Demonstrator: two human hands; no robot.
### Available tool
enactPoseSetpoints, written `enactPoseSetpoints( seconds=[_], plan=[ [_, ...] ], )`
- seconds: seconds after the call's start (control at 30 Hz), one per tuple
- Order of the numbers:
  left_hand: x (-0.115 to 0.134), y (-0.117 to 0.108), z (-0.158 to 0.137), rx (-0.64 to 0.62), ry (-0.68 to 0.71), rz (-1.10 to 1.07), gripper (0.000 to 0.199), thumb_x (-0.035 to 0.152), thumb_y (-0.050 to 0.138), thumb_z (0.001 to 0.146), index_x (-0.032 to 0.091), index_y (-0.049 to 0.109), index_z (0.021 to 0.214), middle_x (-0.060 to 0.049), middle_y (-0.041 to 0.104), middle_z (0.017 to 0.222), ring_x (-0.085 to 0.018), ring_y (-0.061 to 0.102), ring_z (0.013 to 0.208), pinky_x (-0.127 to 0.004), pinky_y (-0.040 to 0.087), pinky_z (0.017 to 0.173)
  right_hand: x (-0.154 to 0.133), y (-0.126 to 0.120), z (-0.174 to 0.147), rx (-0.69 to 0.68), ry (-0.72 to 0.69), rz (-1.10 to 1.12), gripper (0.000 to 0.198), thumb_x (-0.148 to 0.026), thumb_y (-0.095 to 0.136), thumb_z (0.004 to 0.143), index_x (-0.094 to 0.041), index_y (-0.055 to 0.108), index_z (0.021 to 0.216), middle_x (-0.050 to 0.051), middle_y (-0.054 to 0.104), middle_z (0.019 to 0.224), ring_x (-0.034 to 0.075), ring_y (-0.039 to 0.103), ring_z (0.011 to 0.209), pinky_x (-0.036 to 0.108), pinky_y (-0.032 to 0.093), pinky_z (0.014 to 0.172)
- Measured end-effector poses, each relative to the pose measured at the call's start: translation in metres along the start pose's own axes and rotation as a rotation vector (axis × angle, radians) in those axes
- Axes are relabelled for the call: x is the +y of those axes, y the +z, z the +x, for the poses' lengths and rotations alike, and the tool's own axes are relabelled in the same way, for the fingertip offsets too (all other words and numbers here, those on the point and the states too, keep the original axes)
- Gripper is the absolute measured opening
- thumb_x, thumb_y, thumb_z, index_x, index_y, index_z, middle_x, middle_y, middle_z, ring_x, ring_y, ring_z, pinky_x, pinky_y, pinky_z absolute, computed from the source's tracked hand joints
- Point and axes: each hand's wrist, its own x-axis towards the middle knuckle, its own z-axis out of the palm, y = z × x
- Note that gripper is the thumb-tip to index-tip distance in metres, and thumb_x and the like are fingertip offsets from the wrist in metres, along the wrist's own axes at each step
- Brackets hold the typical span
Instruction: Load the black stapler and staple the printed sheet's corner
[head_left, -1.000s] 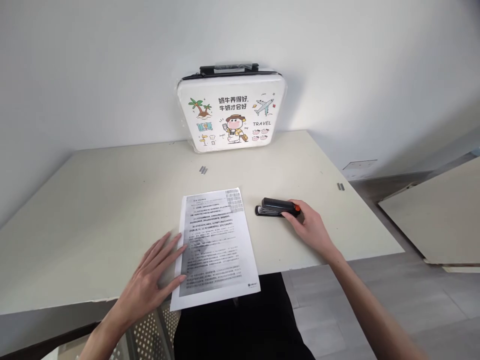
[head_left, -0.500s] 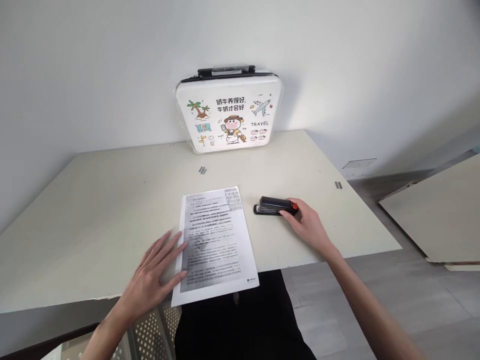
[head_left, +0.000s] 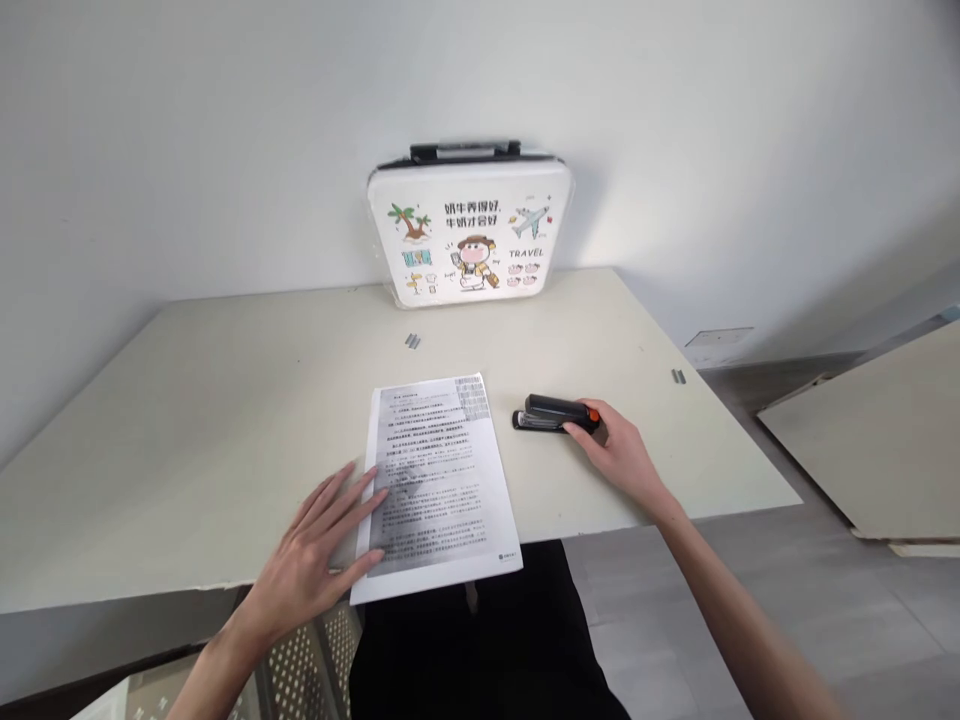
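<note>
A printed sheet of paper (head_left: pixel 439 480) lies on the table, its near edge hanging a little over the front. My left hand (head_left: pixel 322 540) rests at the sheet's left edge with fingers spread, the fingertips on the paper. To the right of the sheet is a black stapler (head_left: pixel 559 412) with an orange-red part at its rear end. My right hand (head_left: pixel 615 450) grips that rear end, thumb on the near side, while the stapler's front points left toward the paper. Whether several sheets lie in a stack I cannot tell.
A white cartoon-printed case (head_left: pixel 472 235) with a black handle stands against the wall at the table's (head_left: pixel 225 400) back. Small strips of staples (head_left: pixel 412 341) lie behind the paper, and more staple strips (head_left: pixel 678 376) near the right edge. Below the front edge sits a perforated basket (head_left: pixel 296 675).
The view has shifted slightly, so everything on the table sits a little further right. Both hands, the paper and the stapler keep nearly the same places relative to one another.
</note>
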Motion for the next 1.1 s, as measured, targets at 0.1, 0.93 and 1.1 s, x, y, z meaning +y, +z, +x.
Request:
enactPoseSetpoints(
  seconds=[0.1, 0.93, 1.1],
  plan=[
    [-0.001, 0.000, -0.003, -0.006, 0.010, 0.033, 0.080, 0.054, 0.062, 0.101, 0.036, 0.024, 0.169, -0.002, 0.034, 0.172, -0.037, 0.026, 0.160, -0.060, 0.032, 0.127, -0.003, 0.000, 0.001, -0.006, 0.021, 0.026, 0.047, -0.063, 0.061, 0.096, -0.023, 0.062, 0.122, 0.012, 0.074, 0.120, 0.030, 0.069, 0.107, 0.045, 0.056, 0.092],
    [0.043, 0.023, 0.078, -0.075, 0.041, -0.054, 0.080, 0.054, 0.050, 0.107, 0.030, 0.009, 0.172, -0.006, 0.017, 0.177, -0.029, 0.019, 0.163, -0.050, 0.017, 0.134, -0.007, -0.010, -0.019, 0.286, 0.129, 0.262, 0.042, -0.054, 0.072, 0.092, -0.022, 0.067, 0.120, 0.010, 0.074, 0.115, 0.026, 0.068, 0.104, 0.034, 0.057, 0.080],
    [0.065, 0.046, 0.145, -0.088, 0.080, -0.100, 0.073, 0.059, 0.044, 0.108, 0.026, 0.022, 0.169, -0.008, 0.020, 0.176, -0.028, 0.017, 0.163, -0.052, 0.009, 0.134, -0.016, -0.024, -0.044, 0.247, 0.071, 0.243, 0.036, -0.049, 0.070, 0.094, -0.025, 0.068, 0.121, 0.009, 0.075, 0.116, 0.026, 0.069, 0.105, 0.035, 0.059, 0.082]
  ],
)
